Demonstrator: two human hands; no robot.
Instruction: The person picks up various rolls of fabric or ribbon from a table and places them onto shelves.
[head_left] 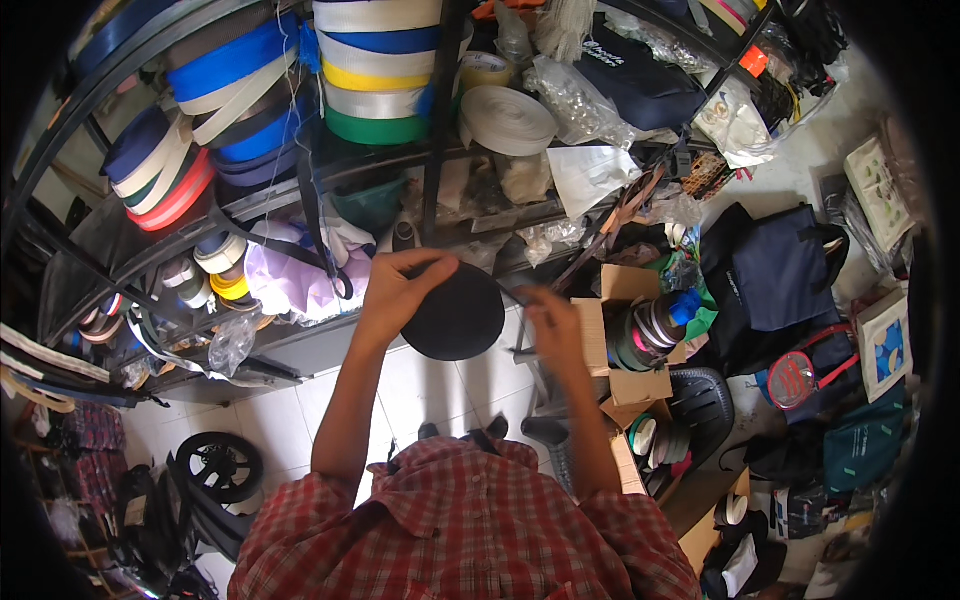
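Note:
A round black roll of webbing is held up in front of me over the floor, flat side toward me. My left hand grips its upper left edge, thumb across the face and fingers behind. To the right of the roll, my right hand is slightly smeared by motion. Its fingers are pinched on the webbing's loose end, a thin dark strip running from the roll's right edge. The far side of the roll is hidden.
Metal shelves ahead hold stacked webbing rolls in several colours and a large white roll. Low to the right are an open cardboard box, a black chair and dark bags. A motorcycle wheel is at lower left.

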